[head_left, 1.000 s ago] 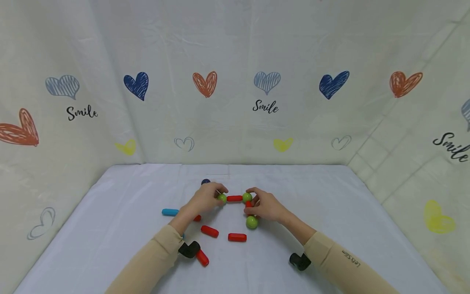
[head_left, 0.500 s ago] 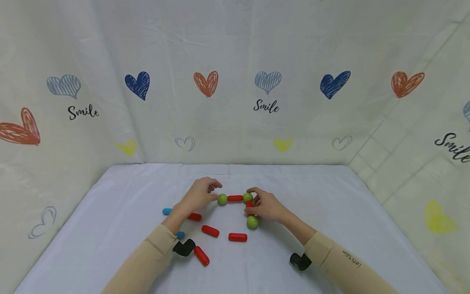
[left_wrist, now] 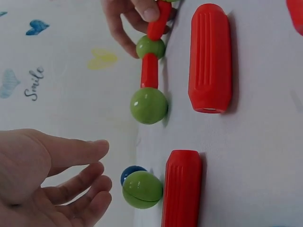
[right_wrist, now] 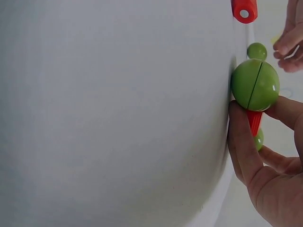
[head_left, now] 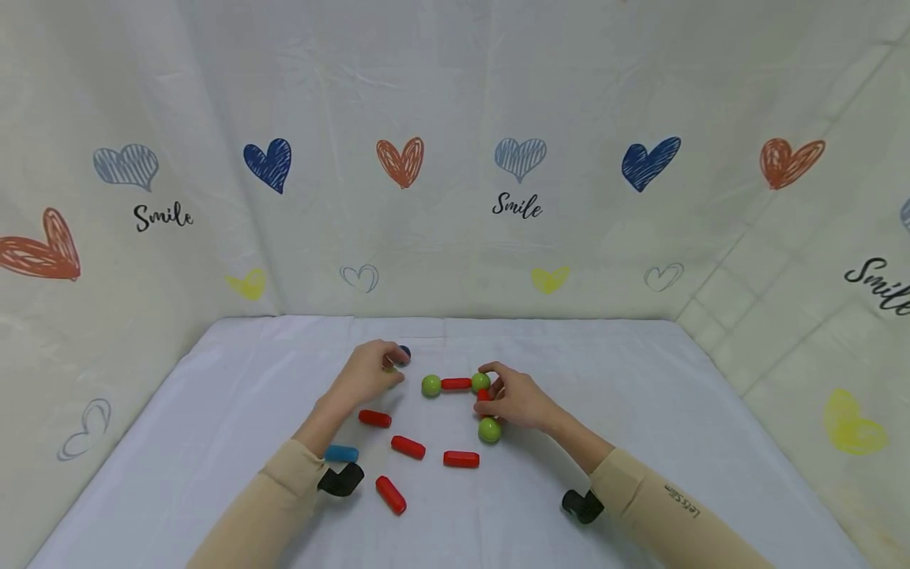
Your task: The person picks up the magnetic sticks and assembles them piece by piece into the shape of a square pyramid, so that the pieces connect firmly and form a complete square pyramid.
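Note:
My left hand [head_left: 364,370] is held over the left of the cloth, fingers loosely bent with nothing between them. Just past its fingertips in the left wrist view lie a loose green ball [left_wrist: 142,189] and a dark blue ball [left_wrist: 130,172] behind it. My right hand [head_left: 520,400] pinches a red rod [right_wrist: 254,122] that runs between two green balls, the near one [head_left: 489,430] and the corner one [head_left: 481,382]. From the corner, another red rod [head_left: 456,383] leads left to an end ball [head_left: 431,386], forming an L-shaped chain on the cloth.
Several loose red rods lie nearer the person, among them a middle one [head_left: 408,446], a right one [head_left: 461,459] and a front one [head_left: 391,495]. A blue rod [head_left: 342,454] lies beside the left wrist camera [head_left: 341,480]. A printed curtain [head_left: 455,237] stands behind the table.
My left hand has let go of the chain's left end ball and moved left to the loose green ball. My right hand keeps its pinch on the red rod, almost unmoved.

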A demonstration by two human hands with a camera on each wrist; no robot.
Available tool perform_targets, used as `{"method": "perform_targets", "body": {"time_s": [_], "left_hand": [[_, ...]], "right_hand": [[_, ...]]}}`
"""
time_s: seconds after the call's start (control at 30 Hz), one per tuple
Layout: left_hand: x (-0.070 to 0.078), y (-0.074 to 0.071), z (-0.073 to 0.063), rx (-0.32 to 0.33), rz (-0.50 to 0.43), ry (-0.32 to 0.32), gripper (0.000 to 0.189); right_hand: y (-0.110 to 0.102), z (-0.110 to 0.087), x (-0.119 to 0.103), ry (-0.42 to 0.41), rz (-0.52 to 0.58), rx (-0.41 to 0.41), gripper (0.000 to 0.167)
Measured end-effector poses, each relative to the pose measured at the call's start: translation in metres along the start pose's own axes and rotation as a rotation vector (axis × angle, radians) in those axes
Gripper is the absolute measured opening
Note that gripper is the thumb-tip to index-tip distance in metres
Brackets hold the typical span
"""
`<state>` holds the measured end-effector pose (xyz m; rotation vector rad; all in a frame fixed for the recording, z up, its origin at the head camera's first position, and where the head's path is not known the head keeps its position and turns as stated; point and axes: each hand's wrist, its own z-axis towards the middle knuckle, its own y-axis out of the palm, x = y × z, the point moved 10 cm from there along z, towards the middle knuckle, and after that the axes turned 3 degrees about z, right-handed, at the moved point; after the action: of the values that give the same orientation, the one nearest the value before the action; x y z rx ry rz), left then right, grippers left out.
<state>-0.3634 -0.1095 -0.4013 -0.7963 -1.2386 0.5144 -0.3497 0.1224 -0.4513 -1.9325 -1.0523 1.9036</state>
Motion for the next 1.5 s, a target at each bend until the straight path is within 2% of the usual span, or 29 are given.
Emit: {"method": "perform_targets", "body": {"time_s": [0.13,0.27,0.5,0.63,0.87,1.03,1.13,1.27,1.5], "left_hand": [[-0.005,-0.001,-0.008,-0.041,0.005,-0.037,0.022],[-0.009,0.001,-0.017,-0.123,0.024,-0.07,0.022],[-0.02,0.008,-0.031,-0.266,0.074,-0.092,0.019],[-0.024,0.012,-0.037,-0.313,0.088,-0.099,0.019],[-0.028,0.018,-0.041,-0.335,0.089,-0.089,0.02],[-0.029,0.021,-0.042,-0.342,0.092,-0.08,0.02],[-0.027,0.022,-0.042,-0.34,0.091,-0.069,0.02],[-0.025,0.023,-0.042,-0.337,0.096,-0.058,0.019],[-0.021,0.022,-0.041,-0.323,0.113,-0.04,0.018]], "right_hand": [[0.0,-0.001,-0.001,-0.005,0.005,-0.003,0.061],[0.0,-0.001,-0.002,-0.008,0.009,-0.006,0.061],[0.0,-0.001,-0.002,0.002,0.011,-0.008,0.06],[-0.001,-0.001,-0.001,0.013,0.001,-0.002,0.061],[-0.006,0.0,-0.002,0.011,-0.025,0.028,0.053],[-0.012,0.005,-0.007,-0.032,-0.077,0.079,0.043],[-0.013,0.007,-0.01,-0.049,-0.08,0.079,0.037],[-0.016,0.009,-0.007,-0.035,-0.079,0.085,0.028],[-0.024,0.005,0.004,0.002,-0.066,0.113,0.023]]}}
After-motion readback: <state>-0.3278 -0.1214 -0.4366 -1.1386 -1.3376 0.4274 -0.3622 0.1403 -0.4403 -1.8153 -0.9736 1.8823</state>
